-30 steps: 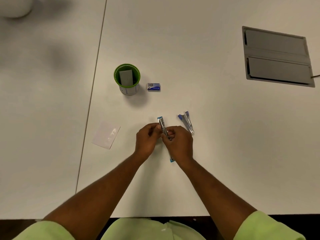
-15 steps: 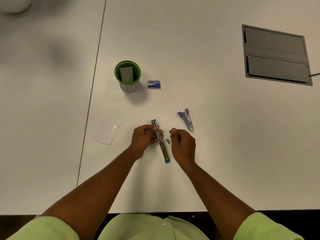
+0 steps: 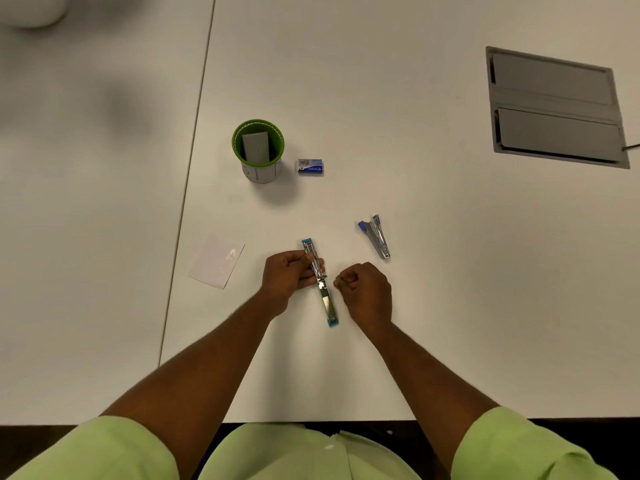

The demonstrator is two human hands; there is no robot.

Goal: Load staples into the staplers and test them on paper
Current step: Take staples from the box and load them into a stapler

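Note:
A light-blue stapler (image 3: pixel 325 295) lies swung fully open on the white table (image 3: pixel 450 271), its metal channel facing up. My left hand (image 3: pixel 289 273) grips its far half. My right hand (image 3: pixel 365 289) is just right of the stapler, fingers curled, pinching a small grey strip of staples at the fingertips. A second, dark-blue stapler (image 3: pixel 375 235) lies partly open to the right. The blue staple box (image 3: pixel 310 167) sits farther back. A small sheet of paper (image 3: pixel 216 262) lies to the left.
A green cup (image 3: pixel 258 150) holding a grey card stands behind the hands. A grey cable hatch (image 3: pixel 556 107) is set into the table at the far right. A seam between tabletops runs down the left side.
The hands, first together over the stapler, have parted. The stapler now lies spread open, and my right hand has drawn slightly right with the staple strip.

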